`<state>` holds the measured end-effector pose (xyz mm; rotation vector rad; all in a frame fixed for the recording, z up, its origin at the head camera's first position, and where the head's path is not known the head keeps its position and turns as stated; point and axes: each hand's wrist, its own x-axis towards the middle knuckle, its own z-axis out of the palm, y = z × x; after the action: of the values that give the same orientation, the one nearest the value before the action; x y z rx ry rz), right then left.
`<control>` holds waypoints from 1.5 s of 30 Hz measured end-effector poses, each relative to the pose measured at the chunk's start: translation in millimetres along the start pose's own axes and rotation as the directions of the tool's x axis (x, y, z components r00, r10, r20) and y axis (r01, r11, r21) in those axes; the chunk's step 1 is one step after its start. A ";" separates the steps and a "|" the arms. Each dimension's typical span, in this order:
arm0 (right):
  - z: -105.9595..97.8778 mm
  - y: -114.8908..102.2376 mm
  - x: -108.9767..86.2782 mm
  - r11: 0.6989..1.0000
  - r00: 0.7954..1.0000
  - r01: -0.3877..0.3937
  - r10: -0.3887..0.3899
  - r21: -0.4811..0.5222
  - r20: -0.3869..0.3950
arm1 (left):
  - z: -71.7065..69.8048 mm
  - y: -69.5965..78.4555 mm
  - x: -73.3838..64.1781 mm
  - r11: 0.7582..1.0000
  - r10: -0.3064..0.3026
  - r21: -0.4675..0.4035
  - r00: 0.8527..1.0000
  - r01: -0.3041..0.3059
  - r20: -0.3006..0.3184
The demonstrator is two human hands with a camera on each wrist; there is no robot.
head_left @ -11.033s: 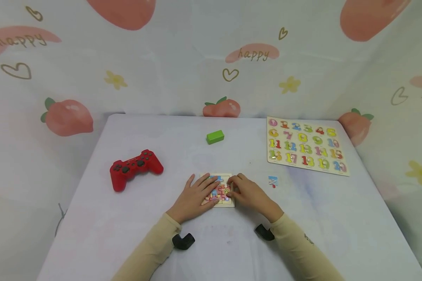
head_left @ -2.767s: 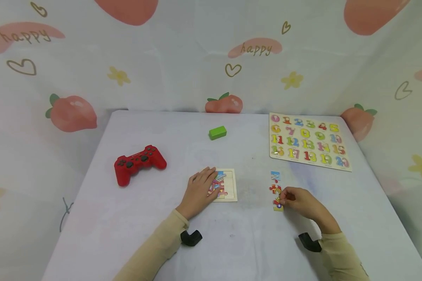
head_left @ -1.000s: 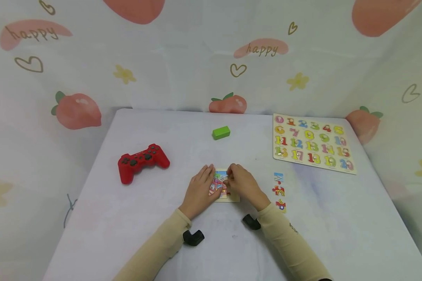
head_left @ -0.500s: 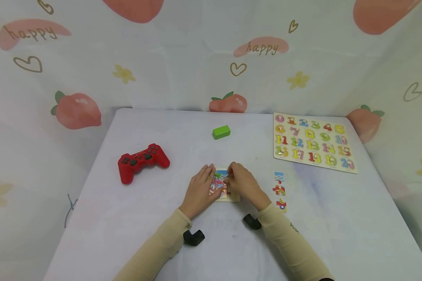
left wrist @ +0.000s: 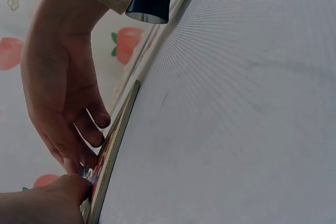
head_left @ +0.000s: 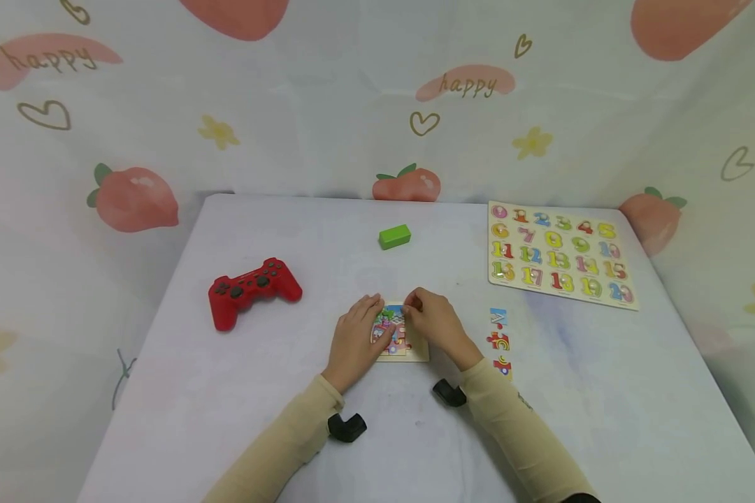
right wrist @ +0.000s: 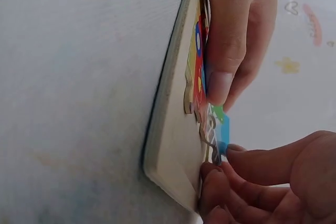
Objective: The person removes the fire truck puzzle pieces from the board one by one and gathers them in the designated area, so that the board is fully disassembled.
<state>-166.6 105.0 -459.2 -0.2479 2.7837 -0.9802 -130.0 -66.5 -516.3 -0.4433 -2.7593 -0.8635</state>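
Observation:
The left hand (head_left: pixel 355 339) rests with its fingers laid over the left side of a small wooden jigsaw board (head_left: pixel 420 349), the thumb across the picture. At the board's far right, the right hand (head_left: pixel 437 323) pinches a jigsaw piece between thumb and fingers. In the right wrist view that puzzle piece (right wrist: pixel 224 132), blue-edged, stands tilted up beside the remaining pieces; the bare wood of the tray shows nearby. Three loose pieces lie in a column to the right: a blue and white one (head_left: pixel 498 316), a red and yellow one (head_left: pixel 498 341) and another red one (head_left: pixel 503 365).
A number puzzle board (head_left: pixel 563 255) lies at the table's back right. Toward the back middle sits a green block (head_left: pixel 394 237), and a red game controller (head_left: pixel 254 290) is on the left. A patterned curtain (head_left: pixel 314 98) hangs behind the white table.
Two more pieces have joined the first loose one on the table since the earliest frame. The right hand came back from them to the board and now pinches another piece at its far edge.

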 end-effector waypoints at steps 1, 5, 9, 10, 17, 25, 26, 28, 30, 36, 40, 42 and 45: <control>-0.3 -0.4 0.2 1.000 1.000 -0.004 0.004 0.013 0.000 | 0.2 0.0 -0.1 1.000 -0.003 -0.002 1.000 0.003 -0.003; -0.7 0.8 2.2 0.999 1.000 -0.010 0.010 0.032 0.003 | 0.4 0.8 0.3 1.000 -0.023 -0.003 1.000 0.023 0.010; -0.9 2.5 5.0 0.998 1.000 -0.015 0.014 0.055 0.022 | -1.1 2.6 1.3 0.999 -0.046 -0.009 0.998 0.047 0.036; -0.8 2.6 5.6 0.998 1.000 -0.015 0.013 0.061 0.025 | -1.3 2.8 1.4 0.999 -0.050 -0.010 0.998 0.050 0.040; -2.3 4.2 7.3 0.996 1.000 -0.026 0.024 0.080 0.020 | 0.2 2.3 0.3 1.000 -0.028 0.002 0.999 0.028 0.018; -31.6 28.9 2.8 0.995 1.000 -0.027 0.027 0.094 -0.002 | 0.7 1.2 0.3 1.000 -0.012 0.013 1.000 0.012 0.006; -37.6 34.3 1.2 0.996 1.000 -0.022 0.022 0.086 -0.006 | 0.8 1.1 0.3 1.000 -0.010 0.014 1.000 0.010 0.004; -51.1 46.3 -3.2 0.998 1.000 -0.013 0.013 0.059 -0.011 | 0.7 1.0 0.4 1.000 -0.006 0.015 1.000 0.006 -0.001; -64.7 58.6 -7.9 0.999 1.000 -0.017 0.017 0.030 -0.002 | 0.3 0.8 0.1 1.000 -0.005 0.017 1.000 0.005 -0.003; -90.4 90.0 -21.0 0.999 0.998 -0.038 0.038 -0.012 0.055 | 0.5 1.1 -0.8 0.999 -0.014 0.032 1.000 0.013 0.017; -87.4 100.4 -21.7 0.998 0.998 -0.040 0.042 -0.048 0.052 | 0.9 0.5 -0.8 0.999 -0.021 0.028 1.000 0.020 0.022; -84.6 101.9 -21.2 0.997 0.998 -0.044 0.047 -0.063 0.047 | 1.2 0.4 -0.8 1.000 -0.020 0.024 1.000 0.019 0.015; -82.6 102.1 -21.6 0.994 0.998 -0.047 0.050 -0.095 0.030 | 1.8 0.8 -0.6 1.000 -0.019 0.023 1.000 0.019 0.012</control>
<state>-174.0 237.9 -458.0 -0.2066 2.7959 -0.8278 -129.3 -65.0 -517.5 -0.4208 -2.7856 -0.8360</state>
